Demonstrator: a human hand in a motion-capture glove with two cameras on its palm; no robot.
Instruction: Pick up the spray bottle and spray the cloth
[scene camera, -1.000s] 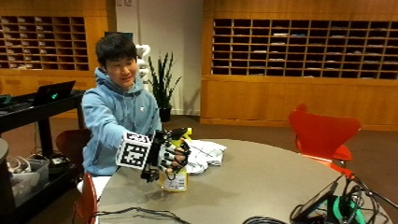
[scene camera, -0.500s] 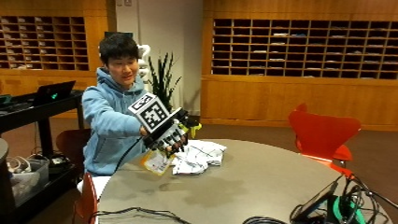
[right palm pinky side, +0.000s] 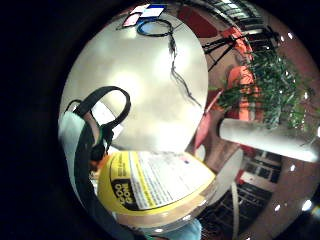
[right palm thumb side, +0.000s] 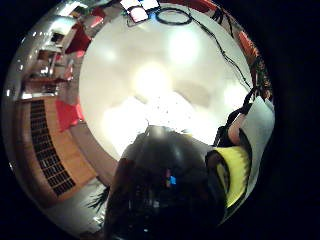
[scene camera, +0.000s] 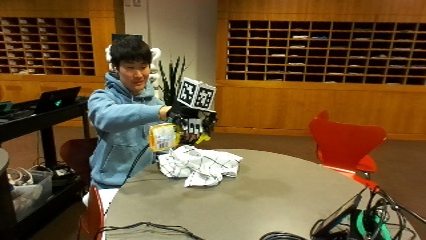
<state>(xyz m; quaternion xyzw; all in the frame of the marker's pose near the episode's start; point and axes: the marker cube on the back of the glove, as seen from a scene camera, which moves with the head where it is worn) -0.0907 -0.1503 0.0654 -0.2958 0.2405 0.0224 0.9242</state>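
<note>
The gloved right hand (scene camera: 191, 122) grips the bottle (scene camera: 164, 137), tilted in the air just above the crumpled cloth (scene camera: 198, 165) on the near-left part of the counter (scene camera: 279, 195). Where the nozzle points cannot be told; if it is turned away from the cloth, the spray could land on the counter or the person's sleeve. The tilt might also starve the pump.
</note>
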